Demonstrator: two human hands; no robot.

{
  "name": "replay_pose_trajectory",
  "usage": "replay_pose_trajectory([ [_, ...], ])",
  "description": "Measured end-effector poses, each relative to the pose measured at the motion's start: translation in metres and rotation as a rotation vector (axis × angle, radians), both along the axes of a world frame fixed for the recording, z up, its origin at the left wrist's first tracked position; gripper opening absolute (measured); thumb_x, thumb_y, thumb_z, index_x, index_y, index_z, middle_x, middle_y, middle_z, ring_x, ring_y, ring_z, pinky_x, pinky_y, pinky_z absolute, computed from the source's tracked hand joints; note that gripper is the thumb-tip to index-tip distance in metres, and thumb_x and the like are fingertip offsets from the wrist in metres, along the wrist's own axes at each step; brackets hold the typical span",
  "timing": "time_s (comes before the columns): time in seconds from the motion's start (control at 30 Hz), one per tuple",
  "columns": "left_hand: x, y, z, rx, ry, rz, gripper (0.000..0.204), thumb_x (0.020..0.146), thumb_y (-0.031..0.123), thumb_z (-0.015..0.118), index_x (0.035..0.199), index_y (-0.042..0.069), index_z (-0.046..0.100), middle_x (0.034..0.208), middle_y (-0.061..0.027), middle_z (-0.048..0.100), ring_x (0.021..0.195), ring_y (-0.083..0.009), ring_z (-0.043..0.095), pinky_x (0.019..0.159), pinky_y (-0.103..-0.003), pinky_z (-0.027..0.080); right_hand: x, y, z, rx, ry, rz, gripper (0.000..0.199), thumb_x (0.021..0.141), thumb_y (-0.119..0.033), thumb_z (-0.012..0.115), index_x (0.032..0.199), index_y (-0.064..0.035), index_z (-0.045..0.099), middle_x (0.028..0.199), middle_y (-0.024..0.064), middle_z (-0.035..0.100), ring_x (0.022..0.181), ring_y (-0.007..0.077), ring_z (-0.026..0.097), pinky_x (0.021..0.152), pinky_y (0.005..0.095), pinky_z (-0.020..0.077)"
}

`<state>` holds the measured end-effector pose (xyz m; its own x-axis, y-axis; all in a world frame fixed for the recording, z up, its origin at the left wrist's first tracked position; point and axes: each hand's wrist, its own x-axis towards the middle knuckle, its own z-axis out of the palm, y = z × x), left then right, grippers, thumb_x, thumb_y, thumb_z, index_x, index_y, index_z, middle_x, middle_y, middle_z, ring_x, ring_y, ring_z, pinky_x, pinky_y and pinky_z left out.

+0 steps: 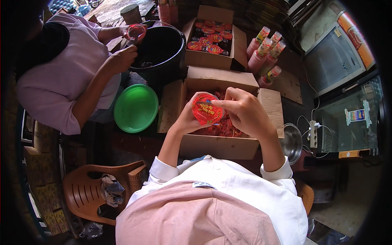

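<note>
My left hand (185, 117) is wrapped round a sealed cup with a red printed film lid (207, 113), its top facing up toward me. My right hand (250, 112) reaches over from the right, with the index finger laid across the lid and the other fingers curled in. A thin dark sliver shows at that fingertip; I cannot make out what it is. Both hands are above an open cardboard box (220, 143) that holds a heap of red film scraps (222, 130). The cup's body is mostly hidden behind my fingers and the lid.
A co-worker (71, 69) at the left holds a red-rimmed cup (136, 32) by a black bucket (163, 47). Nearby are a green basin (136, 108), a box of red-lidded cups (209, 61), stacked cups (257, 61), a metal bowl (291, 143) and a power strip (313, 134).
</note>
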<state>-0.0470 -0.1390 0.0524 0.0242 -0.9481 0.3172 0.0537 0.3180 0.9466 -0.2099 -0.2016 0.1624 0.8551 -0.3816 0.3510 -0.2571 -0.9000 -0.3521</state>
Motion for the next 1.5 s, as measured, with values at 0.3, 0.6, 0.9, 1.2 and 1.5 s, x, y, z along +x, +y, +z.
replay_pose_trajectory([
  [0.3, 0.000, 0.001, 0.002, 0.000, -0.033, 0.014, 0.069, 0.053, 0.003, 0.079, 0.112, 0.005, 0.042, 0.101, -0.0068, 0.056, 0.096, -0.0164, 0.054, 0.084, -0.029, 0.044, 0.000, 0.006, -0.004, 0.049, 0.034, 0.007, 0.033, 0.061, 0.004, 0.059, 0.092, -0.0078, 0.064, 0.073, 0.0089, 0.050, 0.070, 0.0245, 0.055, 0.065, 0.0355, 0.0465],
  [0.6, -0.001, 0.001, 0.000, -0.025, -0.038, 0.029, 0.069, 0.054, 0.004, 0.079, 0.112, 0.005, 0.042, 0.103, -0.0076, 0.055, 0.096, -0.0167, 0.054, 0.084, -0.029, 0.044, -0.005, 0.008, -0.002, 0.040, 0.042, -0.007, 0.034, 0.062, 0.004, 0.058, 0.094, -0.0074, 0.064, 0.073, 0.0093, 0.050, 0.067, 0.0247, 0.054, 0.063, 0.0360, 0.0460],
  [0.9, -0.003, 0.000, -0.001, -0.022, -0.025, -0.002, 0.069, 0.054, 0.003, 0.078, 0.112, 0.005, 0.041, 0.102, -0.0066, 0.055, 0.096, -0.0155, 0.054, 0.084, -0.029, 0.044, -0.005, 0.010, -0.002, 0.007, 0.075, -0.012, 0.039, 0.058, 0.006, 0.060, 0.094, -0.0063, 0.063, 0.074, 0.0096, 0.050, 0.070, 0.0245, 0.055, 0.064, 0.0357, 0.0462],
  [1.2, -0.004, 0.000, -0.001, -0.021, -0.022, 0.017, 0.068, 0.055, 0.005, 0.078, 0.112, 0.005, 0.041, 0.101, -0.0070, 0.055, 0.094, -0.0156, 0.055, 0.083, -0.029, 0.045, -0.006, 0.010, -0.001, -0.018, 0.068, -0.016, 0.043, 0.058, 0.008, 0.057, 0.096, -0.0100, 0.064, 0.075, 0.0092, 0.050, 0.066, 0.0248, 0.053, 0.061, 0.0360, 0.0448],
  [1.5, -0.002, 0.001, -0.003, 0.013, -0.040, 0.038, 0.067, 0.055, 0.005, 0.079, 0.111, 0.005, 0.042, 0.102, -0.0068, 0.054, 0.094, -0.0153, 0.054, 0.083, -0.029, 0.045, 0.004, 0.011, 0.001, -0.081, 0.100, -0.006, 0.038, 0.057, 0.007, 0.058, 0.092, -0.0080, 0.064, 0.076, 0.0087, 0.051, 0.069, 0.0237, 0.053, 0.064, 0.0351, 0.0453],
])
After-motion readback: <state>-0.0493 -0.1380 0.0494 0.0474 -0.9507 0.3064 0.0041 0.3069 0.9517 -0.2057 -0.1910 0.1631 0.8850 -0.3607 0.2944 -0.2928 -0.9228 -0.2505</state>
